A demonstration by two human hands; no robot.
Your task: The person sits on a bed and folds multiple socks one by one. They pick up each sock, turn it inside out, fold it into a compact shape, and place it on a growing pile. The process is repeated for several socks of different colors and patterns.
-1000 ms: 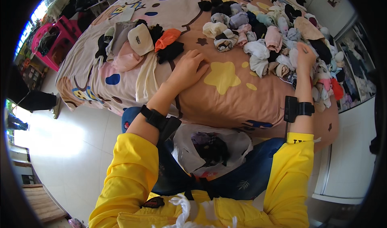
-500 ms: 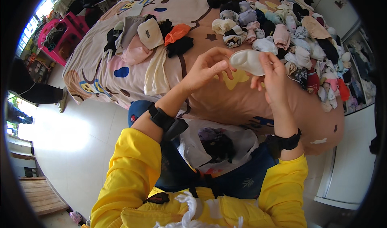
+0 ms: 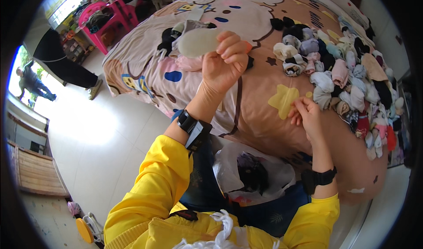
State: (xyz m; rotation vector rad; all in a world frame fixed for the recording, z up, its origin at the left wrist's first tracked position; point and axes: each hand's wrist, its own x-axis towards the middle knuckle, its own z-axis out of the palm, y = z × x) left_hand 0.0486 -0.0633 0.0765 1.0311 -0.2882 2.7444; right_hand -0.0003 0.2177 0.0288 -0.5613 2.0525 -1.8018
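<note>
Raised above the bed, my left hand (image 3: 224, 67) pinches an off-white oval pad (image 3: 197, 43) by its right end; it looks thin and soft, like a bra pad. Behind it lies a small spread of clothing, partly covered by the pad and hand, with a pale pink piece (image 3: 188, 64) showing. My right hand (image 3: 308, 117) hovers over the bed's near side, beside a printed yellow star. Its fingers are loosely bent and apart, with nothing in them. To its upper right sits a large heap of rolled socks and small garments (image 3: 337, 72).
A white plastic bag (image 3: 277, 174) with dark cloth inside stands between my knees, against the bed (image 3: 260, 103). At the far left are a pink plastic chair (image 3: 103, 22) and a person's dark-clad leg (image 3: 70, 66). Another person (image 3: 35, 79) appears beyond the doorway.
The pad has passed from my right hand to my left, which lifted it up and left. My right hand has let go and lowered. The view has turned leftward.
</note>
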